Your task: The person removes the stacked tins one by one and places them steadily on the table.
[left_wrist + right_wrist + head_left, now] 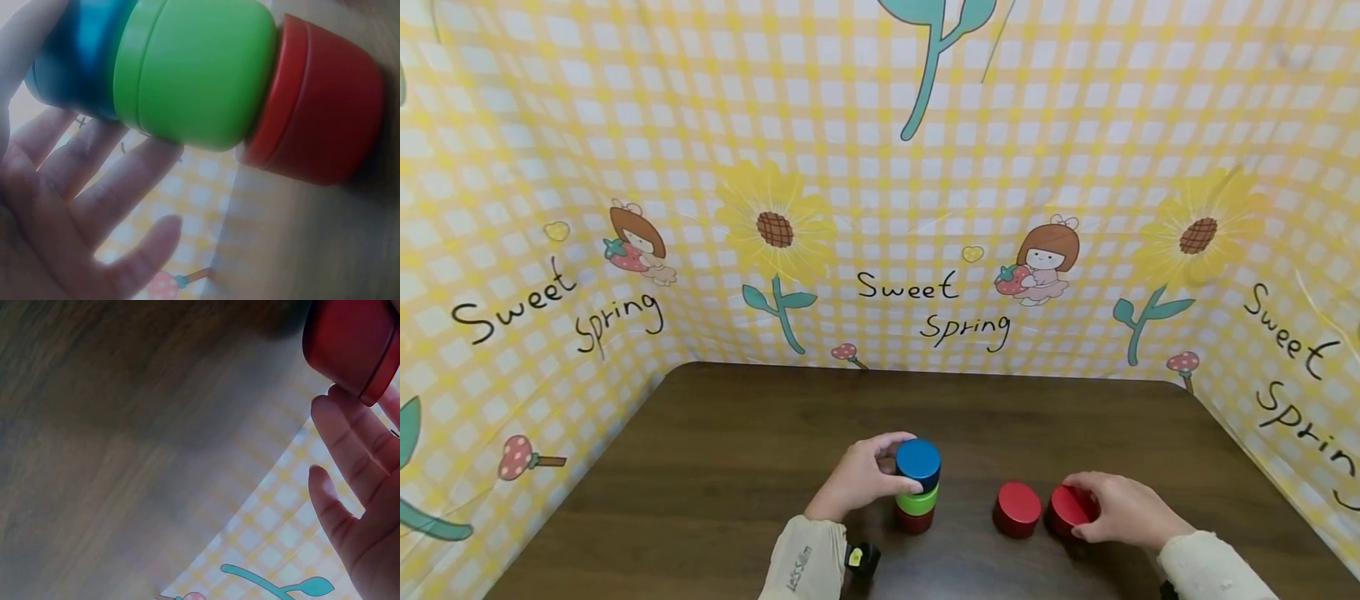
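Observation:
A stack of three round lidded tins stands on the table: a red tin point(319, 103) at the bottom, a green tin point(200, 72) in the middle, a blue tin point(918, 459) on top. My left hand point(861, 477) grips the blue tin from the left, thumb in front and fingers behind. Right of the stack sits a loose red tin point(1017, 509), touched by neither hand. Just beside it, my right hand point(1123, 510) holds another red tin point(1070, 511) between thumb and fingers. In the right wrist view, that held red tin point(350, 347) is partly cut off at the upper right.
The dark wooden table point(760, 417) has rounded far corners. A yellow checked cloth point(880, 208) with printed flowers and lettering hangs behind it and along both sides. A black wrist strap point(862, 558) shows by the left sleeve.

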The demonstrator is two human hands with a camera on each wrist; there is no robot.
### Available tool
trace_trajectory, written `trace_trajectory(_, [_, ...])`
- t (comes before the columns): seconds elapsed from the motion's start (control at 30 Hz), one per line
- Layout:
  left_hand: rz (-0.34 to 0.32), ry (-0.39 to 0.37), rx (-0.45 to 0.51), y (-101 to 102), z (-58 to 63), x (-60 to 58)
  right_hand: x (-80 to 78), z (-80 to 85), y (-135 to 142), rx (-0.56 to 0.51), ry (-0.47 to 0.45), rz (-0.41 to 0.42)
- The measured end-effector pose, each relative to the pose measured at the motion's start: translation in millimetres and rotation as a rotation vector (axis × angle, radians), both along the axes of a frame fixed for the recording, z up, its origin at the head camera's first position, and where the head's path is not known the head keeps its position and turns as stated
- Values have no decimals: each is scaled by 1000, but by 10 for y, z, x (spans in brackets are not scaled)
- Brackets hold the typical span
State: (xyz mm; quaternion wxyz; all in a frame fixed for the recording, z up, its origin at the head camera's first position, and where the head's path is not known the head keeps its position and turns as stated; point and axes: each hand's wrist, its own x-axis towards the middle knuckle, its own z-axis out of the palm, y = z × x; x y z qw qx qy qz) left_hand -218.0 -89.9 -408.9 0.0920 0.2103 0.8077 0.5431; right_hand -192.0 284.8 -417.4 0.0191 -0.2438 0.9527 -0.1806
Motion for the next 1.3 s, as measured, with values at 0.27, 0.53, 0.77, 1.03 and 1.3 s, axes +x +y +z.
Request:
trace_trajectory(0.27, [-6, 4, -1, 4, 5, 1, -15, -47, 8, -10, 11, 14])
trace_trajectory(0.53, [-14, 17, -12, 22, 29, -22, -17, -48, 23, -25, -21, 2])
trace_trajectory(0.77, [1, 36, -28, 25, 16, -4, -22, -47, 35, -20, -14, 2])
trace_trajectory(1.03, [-22, 55, -25, 39, 2, 14, -35, 32, 38, -4, -44, -35])
trace_trajectory(1.3, [-23, 82, -29, 30, -1, 12, -83, 263, -4, 33, -27, -54])
